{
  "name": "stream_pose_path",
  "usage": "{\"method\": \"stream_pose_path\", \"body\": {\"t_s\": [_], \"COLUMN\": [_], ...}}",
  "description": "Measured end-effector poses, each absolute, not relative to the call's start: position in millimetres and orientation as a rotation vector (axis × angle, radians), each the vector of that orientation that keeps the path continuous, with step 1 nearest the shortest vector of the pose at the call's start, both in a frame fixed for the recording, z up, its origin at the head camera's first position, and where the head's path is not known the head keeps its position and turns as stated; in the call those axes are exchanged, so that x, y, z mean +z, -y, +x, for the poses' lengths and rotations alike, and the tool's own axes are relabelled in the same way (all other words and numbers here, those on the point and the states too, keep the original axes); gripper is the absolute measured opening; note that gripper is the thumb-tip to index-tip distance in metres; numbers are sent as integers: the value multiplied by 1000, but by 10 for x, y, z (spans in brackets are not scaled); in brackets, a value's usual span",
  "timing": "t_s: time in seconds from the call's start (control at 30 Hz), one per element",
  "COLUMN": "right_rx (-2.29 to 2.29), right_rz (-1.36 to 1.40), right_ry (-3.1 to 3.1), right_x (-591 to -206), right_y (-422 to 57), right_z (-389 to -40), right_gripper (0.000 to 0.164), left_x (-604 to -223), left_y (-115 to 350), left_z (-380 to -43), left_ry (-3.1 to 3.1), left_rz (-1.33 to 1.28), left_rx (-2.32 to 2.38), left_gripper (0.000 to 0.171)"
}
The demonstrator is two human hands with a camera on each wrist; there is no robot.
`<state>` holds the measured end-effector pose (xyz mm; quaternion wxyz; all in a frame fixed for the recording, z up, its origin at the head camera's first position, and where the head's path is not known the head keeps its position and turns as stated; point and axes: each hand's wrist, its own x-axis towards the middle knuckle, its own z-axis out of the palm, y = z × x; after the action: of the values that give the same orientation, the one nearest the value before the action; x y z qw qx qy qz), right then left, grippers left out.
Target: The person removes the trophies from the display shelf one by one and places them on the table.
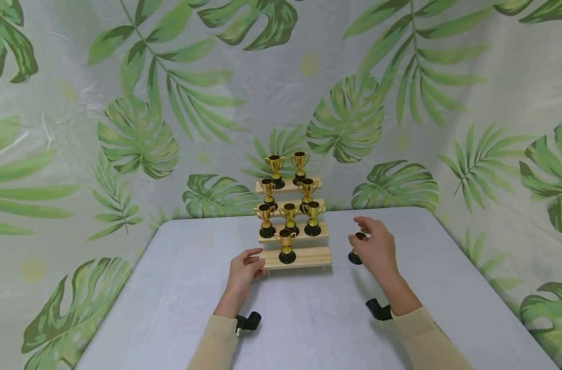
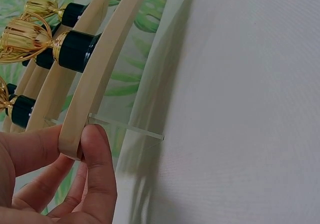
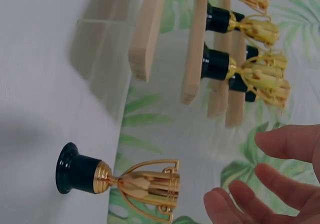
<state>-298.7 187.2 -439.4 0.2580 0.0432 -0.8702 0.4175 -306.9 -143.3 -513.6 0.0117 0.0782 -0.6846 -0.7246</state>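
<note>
Leftmost on the bench (image 1: 188,272), a beige sleeve (image 1: 218,339) leads to the left hand (image 1: 243,271), at about 7 o'clock of the wooden rack. Its fingers (image 2: 97,151) are drawn narrow, pinching the left end of the bottom shelf (image 1: 310,255) between them; a clear leg (image 2: 127,126) stands under that end.

The rack has four shelves stepping up towards 12 o'clock, all carrying upright gold trophies with black bases. The bottom shelf bears one front trophy (image 1: 286,245) near its middle; the next up holds three in a row, and the upper two hold two each.

At about 4 o'clock of the rack, one loose trophy (image 3: 102,176) stands upright on the bench, apart from the shelves. Just beside it, towards 3 o'clock, is the right hand (image 1: 378,247), its fingers loosely bent and spread apart, holding nothing. Behind everything, at 12 o'clock, hangs a leaf-print cloth (image 1: 271,92).
</note>
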Motion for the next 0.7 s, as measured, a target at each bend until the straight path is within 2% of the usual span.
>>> {"method": "stream_pose_path", "body": {"t_s": [0.27, 0.57, 0.7], "right_rx": [1172, 1209, 1233], "right_rz": [170, 226, 253], "right_ry": [2359, 2378, 2385], "right_x": [-4348, -4281, -4271], "right_y": [-1741, -1498, -1411], "right_z": [-2912, -2900, -2894], "right_gripper": [42, 42, 42], "left_x": [-5126, -4892, -4955], "left_y": [1443, 1426, 1418], "left_z": [-3076, -2960, -2992], "left_ry": [2134, 2177, 2173], "left_rz": [256, 252, 250], "left_rx": [-2276, -2272, -2271], "left_gripper": [42, 41, 41]}}
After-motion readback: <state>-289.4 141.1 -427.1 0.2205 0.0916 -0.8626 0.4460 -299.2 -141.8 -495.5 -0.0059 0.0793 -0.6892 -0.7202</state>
